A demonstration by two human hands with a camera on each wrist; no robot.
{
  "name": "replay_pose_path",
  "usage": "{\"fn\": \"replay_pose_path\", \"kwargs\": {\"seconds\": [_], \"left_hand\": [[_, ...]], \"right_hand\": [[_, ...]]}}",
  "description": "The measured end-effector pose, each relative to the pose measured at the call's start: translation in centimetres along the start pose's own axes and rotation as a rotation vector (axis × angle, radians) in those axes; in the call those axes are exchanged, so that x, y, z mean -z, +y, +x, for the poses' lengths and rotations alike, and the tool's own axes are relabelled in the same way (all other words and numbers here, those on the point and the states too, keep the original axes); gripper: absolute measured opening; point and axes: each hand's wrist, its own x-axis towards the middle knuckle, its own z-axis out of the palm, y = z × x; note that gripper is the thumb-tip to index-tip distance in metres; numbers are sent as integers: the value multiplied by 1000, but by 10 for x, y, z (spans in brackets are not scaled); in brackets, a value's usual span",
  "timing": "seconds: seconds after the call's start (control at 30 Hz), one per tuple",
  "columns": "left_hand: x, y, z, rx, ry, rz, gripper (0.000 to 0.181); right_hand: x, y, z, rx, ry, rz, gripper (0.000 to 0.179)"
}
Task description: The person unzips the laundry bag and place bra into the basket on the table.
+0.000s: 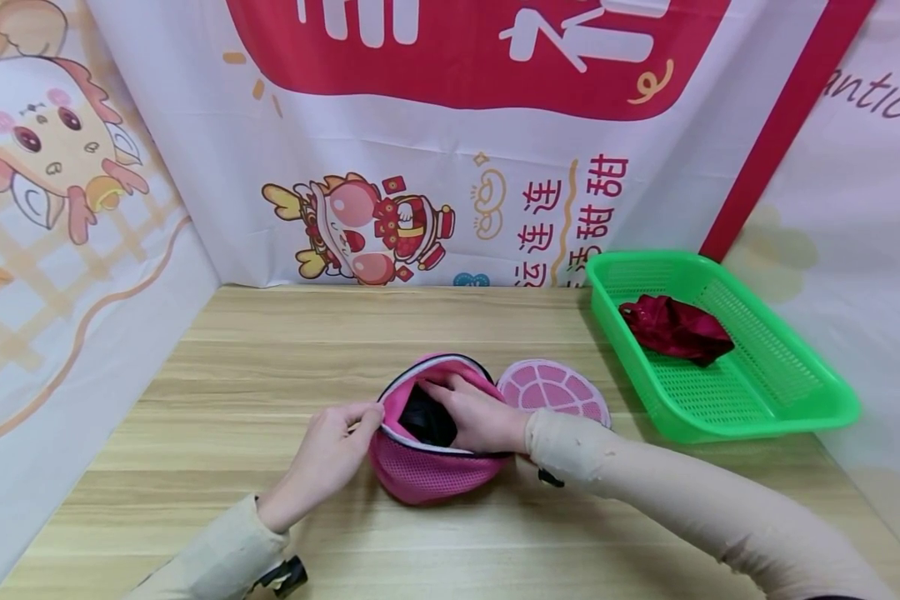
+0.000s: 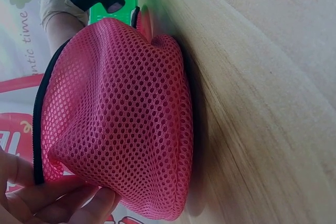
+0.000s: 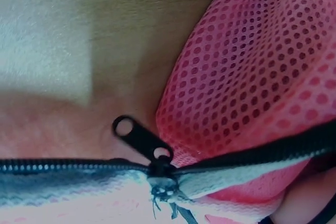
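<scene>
A pink mesh laundry bag [image 1: 435,479] stands on the table with its zipped mouth wide apart. My left hand [image 1: 333,446] pinches the bag's rim at its left side; in the left wrist view its fingers [image 2: 97,205] press the mesh. Inside the bag lies a dark, soft-looking black item [image 1: 425,417], its kind unclear. My right hand [image 1: 483,417] reaches into the mouth from the right and touches that item, its fingertips partly hidden. The round pink lid [image 1: 551,387] lies folded out to the right. A black zipper pull [image 3: 142,140] shows in the right wrist view.
A green plastic basket [image 1: 727,417] stands at the right of the wooden table [image 1: 270,350], with a crumpled dark red garment [image 1: 678,329] inside. Printed cloth [image 1: 435,137] hangs behind the table's back edge, and more cloth lines both sides.
</scene>
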Motion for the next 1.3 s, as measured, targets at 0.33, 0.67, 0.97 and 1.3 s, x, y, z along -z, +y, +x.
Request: {"fn": "replay_pose_path", "kwargs": {"seconds": [0.33,0.67,0.97,1.3], "left_hand": [[0,1,0,1,4,-1,37],[-1,2,-1,-12,5,-6,38],[-2,3,0,-14,-1,7,37],[-2,0,-2,-31,-5,18,35]], "right_hand": [[-1,2,4,-10,2,-25,84],[-2,4,9,4,6,7,74],[-4,4,12,-18,17,56,51],[-4,4,12,16,79,118,33]]}}
